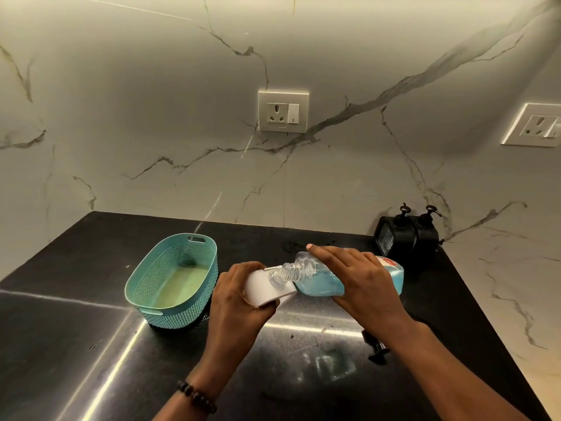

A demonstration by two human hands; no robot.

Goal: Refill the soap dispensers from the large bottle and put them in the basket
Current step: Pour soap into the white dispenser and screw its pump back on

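Note:
My left hand (239, 299) grips a white soap dispenser (267, 287), tilted, with its pump off. My right hand (361, 281) holds the large clear bottle (318, 284) of blue liquid on its side. The bottle's ribbed open neck (285, 273) rests against the top of the white dispenser. Two black dispensers (408, 235) with pump heads stand at the back right by the wall. An empty teal basket (173, 278) sits to the left of my left hand. A black pump head (376, 349) lies on the counter below my right forearm.
The black polished counter (91, 344) ends at a marble wall behind and on the right. The wall carries a socket (283, 112) above the middle and another socket (534, 126) at the right.

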